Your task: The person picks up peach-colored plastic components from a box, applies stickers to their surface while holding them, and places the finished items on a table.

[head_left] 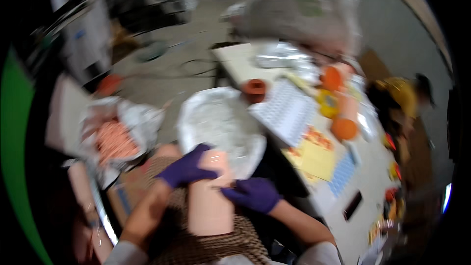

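A smooth peach-coloured tube-like piece (pixel 211 211), narrower at its far end, lies over my lap on a brown checked cloth (pixel 245 235). My left hand (pixel 186 168), in a purple glove, is closed on the upper left of this piece, its thumb lying across the front. At the right edge, my purple-gloved right hand (pixel 255 195) has its fingers drawn together against the piece. A small dark mark shows by those fingertips, too blurred to make out. Just beyond my hands is a round container lined with white plastic (pixel 189 122).
On the left stands a white bag (pixel 149 118) of small pink pieces (pixel 115 140). The table (pixel 338 216) at right carries a white gridded tray (pixel 284 110), a reddish-brown ring (pixel 254 91), orange-ended rolls (pixel 344 128), yellow paper (pixel 318 160) and a dark phone-like slab (pixel 352 205). Another person (pixel 400 95) is at far right.
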The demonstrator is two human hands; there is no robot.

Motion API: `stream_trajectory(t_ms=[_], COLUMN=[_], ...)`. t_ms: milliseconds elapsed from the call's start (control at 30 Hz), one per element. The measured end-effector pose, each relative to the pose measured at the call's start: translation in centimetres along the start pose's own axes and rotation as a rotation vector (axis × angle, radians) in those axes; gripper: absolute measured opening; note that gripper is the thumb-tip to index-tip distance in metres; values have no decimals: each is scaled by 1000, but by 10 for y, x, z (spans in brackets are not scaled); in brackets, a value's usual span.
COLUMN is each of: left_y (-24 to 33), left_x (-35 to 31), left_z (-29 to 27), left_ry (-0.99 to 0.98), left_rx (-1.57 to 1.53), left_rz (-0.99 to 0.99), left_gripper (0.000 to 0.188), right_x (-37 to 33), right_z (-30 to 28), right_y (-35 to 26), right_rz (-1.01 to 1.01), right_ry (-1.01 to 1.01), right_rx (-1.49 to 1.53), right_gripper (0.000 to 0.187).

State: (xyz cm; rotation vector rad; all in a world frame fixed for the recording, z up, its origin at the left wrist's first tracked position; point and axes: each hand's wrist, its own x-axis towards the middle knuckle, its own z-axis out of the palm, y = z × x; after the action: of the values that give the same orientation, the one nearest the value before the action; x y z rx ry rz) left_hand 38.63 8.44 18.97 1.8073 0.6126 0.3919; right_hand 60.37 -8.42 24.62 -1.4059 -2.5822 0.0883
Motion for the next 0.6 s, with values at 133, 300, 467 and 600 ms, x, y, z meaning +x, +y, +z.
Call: stream_trajectory(t_ms=[133,300,467,600], left_y=[0,-10,-43,-52], left_x=[3,12,27,45], left_z=[0,0,-8,11], left_ry=[-107,-147,46,260], left_rx=[26,-178,-263,-239], left_rz=[82,-93,-174,-198], left_gripper=[119,105,70,62], right_x=[-7,-51,-183,-302], right_z=[6,-6,-27,-22], right_y=[-7,-9,11,15], right_rz=[503,598,1058,1113], right_ry=[-101,-127,186,494], right_rx=[540,175,54,-453], right_gripper=[55,39,47,51])
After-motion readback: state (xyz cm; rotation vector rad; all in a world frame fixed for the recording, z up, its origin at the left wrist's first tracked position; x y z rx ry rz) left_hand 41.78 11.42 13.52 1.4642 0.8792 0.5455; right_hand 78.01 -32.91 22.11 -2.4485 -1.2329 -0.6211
